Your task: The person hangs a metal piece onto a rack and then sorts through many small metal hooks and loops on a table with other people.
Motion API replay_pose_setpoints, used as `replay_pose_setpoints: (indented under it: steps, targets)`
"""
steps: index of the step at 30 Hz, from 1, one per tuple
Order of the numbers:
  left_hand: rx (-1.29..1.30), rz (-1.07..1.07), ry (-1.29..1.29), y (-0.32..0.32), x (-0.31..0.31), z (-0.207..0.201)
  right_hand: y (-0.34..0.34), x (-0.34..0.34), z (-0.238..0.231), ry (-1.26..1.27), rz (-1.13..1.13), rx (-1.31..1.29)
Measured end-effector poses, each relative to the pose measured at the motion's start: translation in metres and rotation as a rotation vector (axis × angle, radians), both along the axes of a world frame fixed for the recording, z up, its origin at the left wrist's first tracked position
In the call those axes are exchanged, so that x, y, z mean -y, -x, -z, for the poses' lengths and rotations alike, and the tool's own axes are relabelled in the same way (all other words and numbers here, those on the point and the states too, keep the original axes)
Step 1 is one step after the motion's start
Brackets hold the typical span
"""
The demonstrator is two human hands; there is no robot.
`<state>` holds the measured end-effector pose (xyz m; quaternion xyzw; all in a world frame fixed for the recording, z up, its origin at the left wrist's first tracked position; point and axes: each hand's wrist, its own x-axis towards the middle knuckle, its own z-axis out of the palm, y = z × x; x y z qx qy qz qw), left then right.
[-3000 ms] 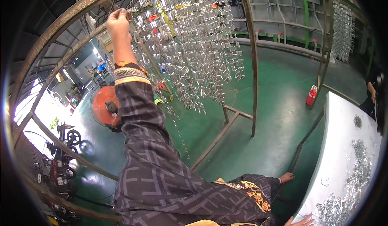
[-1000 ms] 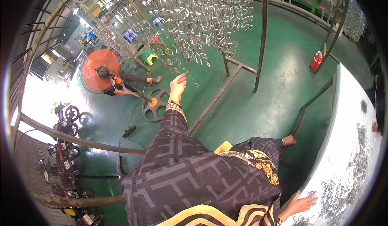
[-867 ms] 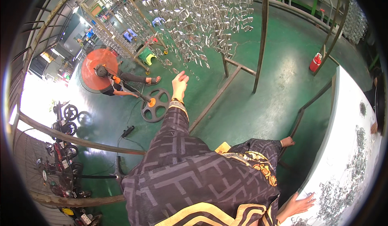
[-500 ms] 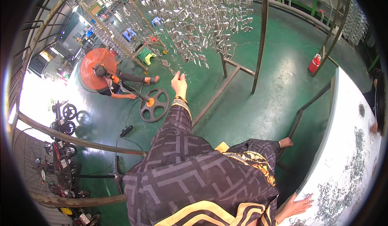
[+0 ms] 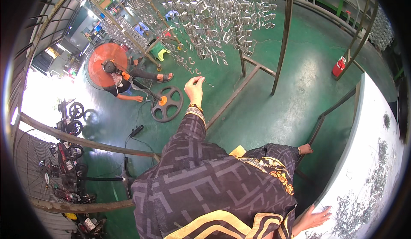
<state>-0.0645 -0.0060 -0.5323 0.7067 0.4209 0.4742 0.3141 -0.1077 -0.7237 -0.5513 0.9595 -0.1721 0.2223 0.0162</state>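
My left hand (image 5: pixel 195 89) reaches forward, thumb and fingertips pinched on a small shiny metal hook (image 5: pixel 209 83). Just beyond those fingertips hangs the lower end of a chain of S-shaped metal hooks (image 5: pixel 191 68). Behind it, dense rows of bent silvery metal pieces (image 5: pixel 227 16) hang in strings. On the white tabletop (image 5: pixel 342 170) at the lower right lies my right hand (image 5: pixel 314 217), palm down with fingers spread. Close to that hand many small dark metal hooks (image 5: pixel 359 209) are scattered; whether any lie under the palm is hidden.
A metal frame (image 5: pixel 233 95) stands ahead on the green floor. To the left are an orange-centred floor fan (image 5: pixel 107 65) with a round base and a seated person's arm (image 5: pixel 128 97). A red fire extinguisher (image 5: pixel 338 66) stands at the far right. My bare foot (image 5: pixel 305 149) shows beside the table frame.
My left fingers have drawn together into a pinch, and the hand has shifted slightly right. The view has moved a little. Another person's hand at the right edge is no longer visible.
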Motion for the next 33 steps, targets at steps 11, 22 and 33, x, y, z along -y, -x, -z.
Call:
replay_pose_setpoints:
  steps: [11,22,33]
  targets:
    - [0.1,0.237,0.062,0.01,-0.009,0.005,-0.002,-0.013,-0.013,-0.04,0.03,-0.015]
    - [0.182,0.259,0.052,0.029,-0.015,-0.002,-0.002,-0.016,-0.017,-0.086,0.031,-0.014]
    - [0.016,0.622,0.121,-0.01,0.049,-0.022,-0.001,-0.038,-0.036,-0.182,0.021,0.013]
